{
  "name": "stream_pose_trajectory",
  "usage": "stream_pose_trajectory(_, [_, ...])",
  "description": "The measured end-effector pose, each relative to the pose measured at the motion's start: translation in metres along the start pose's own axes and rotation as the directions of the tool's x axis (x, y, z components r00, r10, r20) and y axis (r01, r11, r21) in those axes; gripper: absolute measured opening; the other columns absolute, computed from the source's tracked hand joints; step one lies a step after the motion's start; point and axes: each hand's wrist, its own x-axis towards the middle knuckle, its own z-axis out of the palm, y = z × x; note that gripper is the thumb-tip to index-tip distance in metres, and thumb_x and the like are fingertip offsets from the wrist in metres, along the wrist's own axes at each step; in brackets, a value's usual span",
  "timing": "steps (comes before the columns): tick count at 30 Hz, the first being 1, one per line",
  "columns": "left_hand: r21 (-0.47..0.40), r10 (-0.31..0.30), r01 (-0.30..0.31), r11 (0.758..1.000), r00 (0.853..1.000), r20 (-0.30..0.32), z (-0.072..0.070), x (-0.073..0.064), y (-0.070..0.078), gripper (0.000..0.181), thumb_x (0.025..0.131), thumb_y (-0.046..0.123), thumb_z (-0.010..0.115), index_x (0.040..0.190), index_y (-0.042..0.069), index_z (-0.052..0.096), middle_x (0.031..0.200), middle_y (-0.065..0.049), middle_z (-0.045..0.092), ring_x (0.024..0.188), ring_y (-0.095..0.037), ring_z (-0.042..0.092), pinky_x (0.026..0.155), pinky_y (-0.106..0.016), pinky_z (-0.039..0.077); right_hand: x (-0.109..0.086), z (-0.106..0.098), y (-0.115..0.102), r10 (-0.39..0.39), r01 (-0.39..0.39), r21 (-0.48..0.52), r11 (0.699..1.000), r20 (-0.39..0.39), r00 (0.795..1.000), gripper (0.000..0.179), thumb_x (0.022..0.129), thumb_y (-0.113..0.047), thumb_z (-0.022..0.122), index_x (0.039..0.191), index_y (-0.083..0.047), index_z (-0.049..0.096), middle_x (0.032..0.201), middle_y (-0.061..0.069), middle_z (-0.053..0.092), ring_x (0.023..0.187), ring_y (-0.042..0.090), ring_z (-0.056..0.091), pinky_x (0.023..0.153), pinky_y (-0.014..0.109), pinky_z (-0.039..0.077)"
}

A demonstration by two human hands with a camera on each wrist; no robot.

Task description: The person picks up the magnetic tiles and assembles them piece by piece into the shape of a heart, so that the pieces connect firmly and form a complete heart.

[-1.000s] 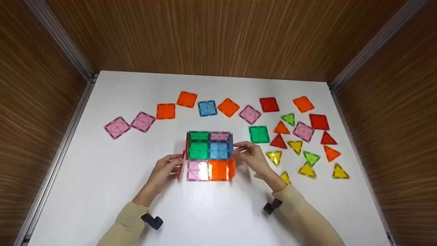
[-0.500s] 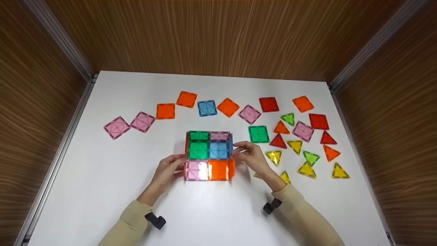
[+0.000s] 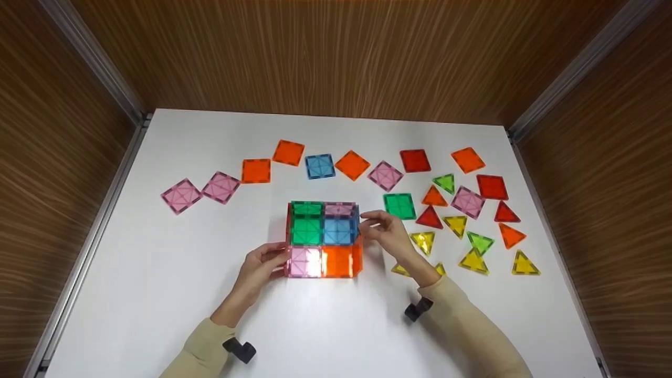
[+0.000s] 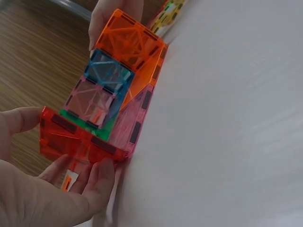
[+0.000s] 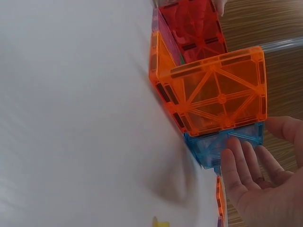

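So the box of see-through magnetic tiles (image 3: 321,241) sits mid-table on the white tabletop (image 3: 320,320), its open side pointing at the person and its back wall at the wood panel (image 3: 336,58). Floor's 2 by 2, so it's about as wide as it is deep. Colours are a proper mix: green, blue, pink and orange floor, green and pink back, red left wall (image 4: 80,137), then a blue tile (image 5: 208,145) and an orange tile (image 5: 222,97) making the right wall. Left hand (image 3: 260,268) grips the red wall with thumb and fingers; right hand (image 3: 391,236) has loosely straight fingers by the blue tile.
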Motion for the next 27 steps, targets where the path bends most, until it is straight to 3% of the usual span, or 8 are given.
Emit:
stream_pose_trajectory(6, [0.036, 0.030, -0.029, 0.999, 0.999, -0.030, 0.004, -0.009, -0.004, 0.041, 0.100, 0.015, 0.072, 0.137, 0.000, 0.062, 0.124, -0.015, 0.067, 0.108, -0.023, 0.065, 0.096, -0.039, 0.063, 0.021, -0.001, -0.005, -0.040, 0.040, -0.017, 0.999, -0.024, 0.999, 0.035, 0.100, -0.013, 0.071, 0.131, 0.002, 0.067, 0.125, 0.021, 0.070, 0.098, 0.021, 0.070, 0.085, 0.020, 0.061])
stream_pose_trajectory(12, [0.052, 0.050, -0.047, 0.998, 0.998, -0.044, 0.005, -0.011, -0.007, 0.041, 0.100, 0.016, 0.072, 0.136, -0.001, 0.063, 0.125, -0.017, 0.067, 0.108, -0.025, 0.066, 0.094, -0.037, 0.064, 0.038, 0.000, -0.004, -0.116, 0.118, -0.077, 0.990, 0.028, 0.993, 0.041, 0.101, -0.019, 0.071, 0.134, 0.005, 0.066, 0.133, 0.022, 0.069, 0.113, 0.030, 0.067, 0.089, 0.018, 0.057])
stream_pose_trajectory(22, [0.084, 0.061, -0.056, 0.995, 0.997, -0.056, 0.004, -0.009, -0.007, 0.040, 0.100, 0.017, 0.073, 0.135, 0.000, 0.064, 0.123, -0.017, 0.068, 0.110, -0.030, 0.068, 0.090, -0.035, 0.065, 0.043, 0.003, 0.002, -0.102, 0.104, -0.070, 0.992, 0.027, 0.994, 0.031, 0.103, -0.014, 0.068, 0.130, 0.003, 0.069, 0.130, 0.025, 0.068, 0.109, 0.032, 0.064, 0.086, 0.015, 0.056])
stream_pose_trajectory(27, [0.106, 0.090, -0.084, 0.991, 0.995, -0.051, 0.004, -0.008, -0.006, 0.040, 0.099, 0.016, 0.074, 0.134, -0.001, 0.064, 0.120, -0.018, 0.068, 0.105, -0.029, 0.069, 0.087, -0.033, 0.065, 0.042, 0.004, 0.002, -0.106, 0.107, -0.039, 0.993, 0.030, 0.994, 0.030, 0.103, -0.004, 0.064, 0.129, 0.011, 0.066, 0.129, 0.030, 0.066, 0.113, 0.046, 0.063, 0.086, 0.015, 0.057])
